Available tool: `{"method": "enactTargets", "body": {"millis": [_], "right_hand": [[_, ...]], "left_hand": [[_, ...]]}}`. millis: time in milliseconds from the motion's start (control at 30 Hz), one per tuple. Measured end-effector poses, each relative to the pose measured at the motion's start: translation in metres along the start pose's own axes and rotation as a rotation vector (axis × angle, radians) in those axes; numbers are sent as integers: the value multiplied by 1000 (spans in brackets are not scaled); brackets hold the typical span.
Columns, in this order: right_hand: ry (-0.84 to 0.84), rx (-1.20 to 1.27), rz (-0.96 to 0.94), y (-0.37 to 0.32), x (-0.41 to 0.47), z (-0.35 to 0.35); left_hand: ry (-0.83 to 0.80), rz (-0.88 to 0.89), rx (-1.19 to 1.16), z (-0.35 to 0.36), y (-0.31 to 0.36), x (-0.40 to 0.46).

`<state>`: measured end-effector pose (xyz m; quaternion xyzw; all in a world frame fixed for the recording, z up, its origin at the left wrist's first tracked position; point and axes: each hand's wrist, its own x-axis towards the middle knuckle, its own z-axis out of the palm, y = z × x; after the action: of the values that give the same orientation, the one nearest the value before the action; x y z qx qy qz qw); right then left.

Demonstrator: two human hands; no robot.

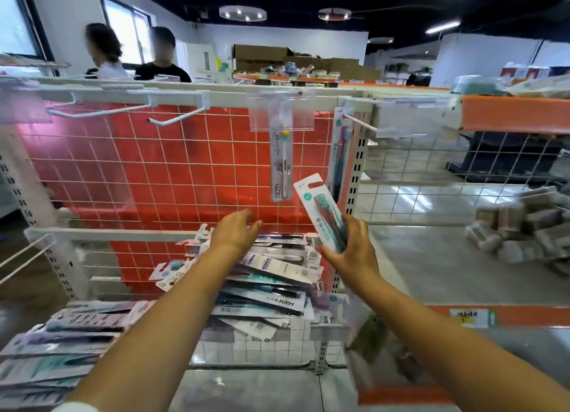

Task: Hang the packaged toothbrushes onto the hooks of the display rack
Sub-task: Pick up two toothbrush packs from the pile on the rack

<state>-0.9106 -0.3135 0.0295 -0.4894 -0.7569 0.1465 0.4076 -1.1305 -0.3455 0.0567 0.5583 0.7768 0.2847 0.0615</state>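
My right hand (354, 248) grips a white-and-teal packaged toothbrush (319, 209) by its lower end, tilted up to the left below the rack's right side. My left hand (236, 231) hovers with relaxed fingers over a heap of packaged toothbrushes (268, 276) on the lower shelf and holds nothing. On the display rack (172, 164), a wire grid with a red backing, one pack (281, 164) hangs from a hook behind a clear tag holder. Another pack (339, 152) hangs on the right hook (361, 122). Two empty hooks (172, 120) stick out at the upper left.
More toothbrush packs (52, 350) lie stacked at the lower left. Two people (135, 56) stand behind the rack. An orange shelf (515, 113) juts out at the right, and boxed goods (521, 226) lie on the floor beyond a wire fence.
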Motion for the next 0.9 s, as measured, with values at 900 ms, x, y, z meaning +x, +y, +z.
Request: {"method": "enactTargets", "body": {"millis": [900], "right_hand": [[-36,110,-13,-63,-96,-18]], "left_hand": [[65,275,359,-35,-13,-148]]}}
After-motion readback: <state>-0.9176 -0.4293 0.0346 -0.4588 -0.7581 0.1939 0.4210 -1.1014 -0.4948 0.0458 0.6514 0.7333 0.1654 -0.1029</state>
